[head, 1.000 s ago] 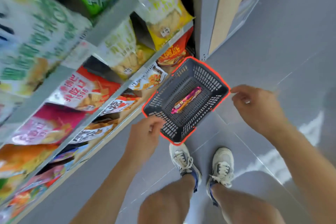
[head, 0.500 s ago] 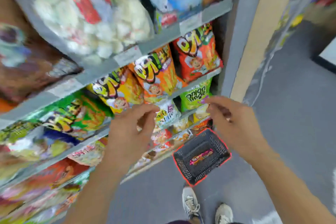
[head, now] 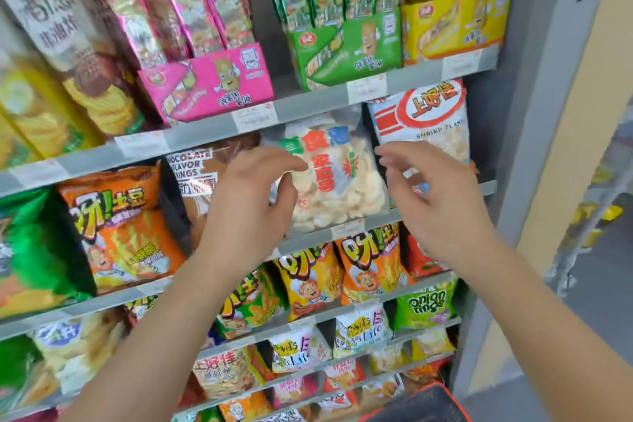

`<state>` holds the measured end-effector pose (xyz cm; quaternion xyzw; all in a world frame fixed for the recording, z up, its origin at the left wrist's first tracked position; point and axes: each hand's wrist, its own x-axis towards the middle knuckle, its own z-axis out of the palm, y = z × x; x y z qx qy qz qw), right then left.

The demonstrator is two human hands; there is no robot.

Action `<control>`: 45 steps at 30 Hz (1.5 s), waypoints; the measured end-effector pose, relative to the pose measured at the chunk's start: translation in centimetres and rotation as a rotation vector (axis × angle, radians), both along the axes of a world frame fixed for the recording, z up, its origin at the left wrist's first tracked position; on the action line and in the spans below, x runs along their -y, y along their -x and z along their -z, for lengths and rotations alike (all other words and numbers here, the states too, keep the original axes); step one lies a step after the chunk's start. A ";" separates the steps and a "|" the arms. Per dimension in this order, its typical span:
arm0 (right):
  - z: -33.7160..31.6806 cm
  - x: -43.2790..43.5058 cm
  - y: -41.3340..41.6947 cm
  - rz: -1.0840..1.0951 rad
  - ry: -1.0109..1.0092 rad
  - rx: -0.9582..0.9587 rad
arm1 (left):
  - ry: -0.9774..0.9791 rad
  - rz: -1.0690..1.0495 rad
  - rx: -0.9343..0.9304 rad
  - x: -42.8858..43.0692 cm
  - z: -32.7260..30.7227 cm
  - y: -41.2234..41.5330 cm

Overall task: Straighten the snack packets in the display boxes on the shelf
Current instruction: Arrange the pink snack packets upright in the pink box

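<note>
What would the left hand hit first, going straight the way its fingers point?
Likely the clear bag of white puffs: the left hand points its fingers at that bag's left edge. Depth is unclear, so they may already touch it.

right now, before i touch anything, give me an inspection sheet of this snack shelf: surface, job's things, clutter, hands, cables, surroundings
surface: grey metal shelf, several tiers, all stocked.
job's things: pink display box, green display box and yellow display box side by side on the upper tier, tall packets standing in each.
clutter: clear bag of white puffs, shrimp flakes bag, onion rings bag on lower tiers.
hands: left hand and right hand in front of the clear bag, fingers loosely curled, holding nothing; contact with the bag cannot be told.
cables: nothing seen.
surroundings: grey upright post; red-rimmed basket at the bottom edge.
</note>
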<state>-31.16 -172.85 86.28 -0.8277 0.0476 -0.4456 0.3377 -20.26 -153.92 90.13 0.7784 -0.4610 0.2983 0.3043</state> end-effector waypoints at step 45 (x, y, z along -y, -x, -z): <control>-16.3 -2.8 -21.6 0.099 0.256 -0.153 | 0.074 -0.292 -0.082 0.7 -14.7 -14.7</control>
